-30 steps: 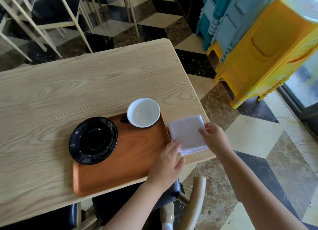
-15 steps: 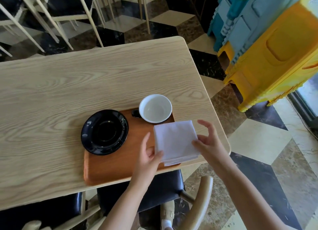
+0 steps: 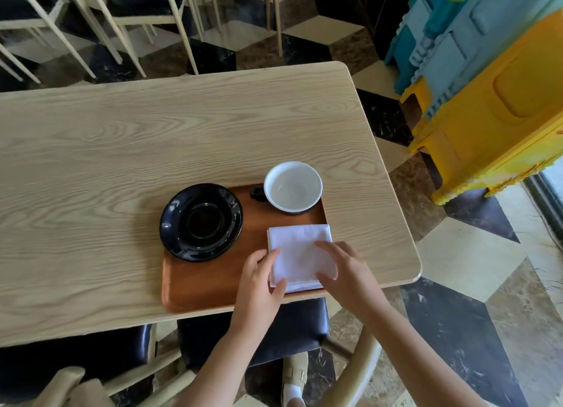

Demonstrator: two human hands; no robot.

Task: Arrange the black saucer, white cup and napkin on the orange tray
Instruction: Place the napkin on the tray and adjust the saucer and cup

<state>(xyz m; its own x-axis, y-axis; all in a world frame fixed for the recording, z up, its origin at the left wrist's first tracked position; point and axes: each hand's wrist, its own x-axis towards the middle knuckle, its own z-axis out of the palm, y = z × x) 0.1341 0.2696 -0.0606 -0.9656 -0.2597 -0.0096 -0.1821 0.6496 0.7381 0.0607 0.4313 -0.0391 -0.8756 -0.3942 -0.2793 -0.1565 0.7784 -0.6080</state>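
The orange tray [image 3: 213, 287] lies at the near edge of the wooden table [image 3: 122, 150]. A black saucer [image 3: 201, 222] rests on its left part, overhanging the tray's left rim. At the tray's far right corner stands the white cup [image 3: 293, 187], its dark handle pointing left. The folded white napkin [image 3: 297, 251] lies flat on the tray's right side, below the cup. My left hand [image 3: 262, 280] holds the napkin's near left corner, thumb on top. My right hand [image 3: 341, 269] rests on the napkin's right side, fingers spread and pressing down.
Black-cushioned chairs [image 3: 292, 330] with pale wooden frames sit tucked under the near table edge. More chairs [image 3: 146, 13] stand beyond the far edge. Stacked yellow and blue plastic stools [image 3: 493, 95] stand on the checkered floor to the right.
Both hands carried the napkin from the table beside the tray leftward onto the tray's right side, where it now lies flat. Saucer and cup stayed put.
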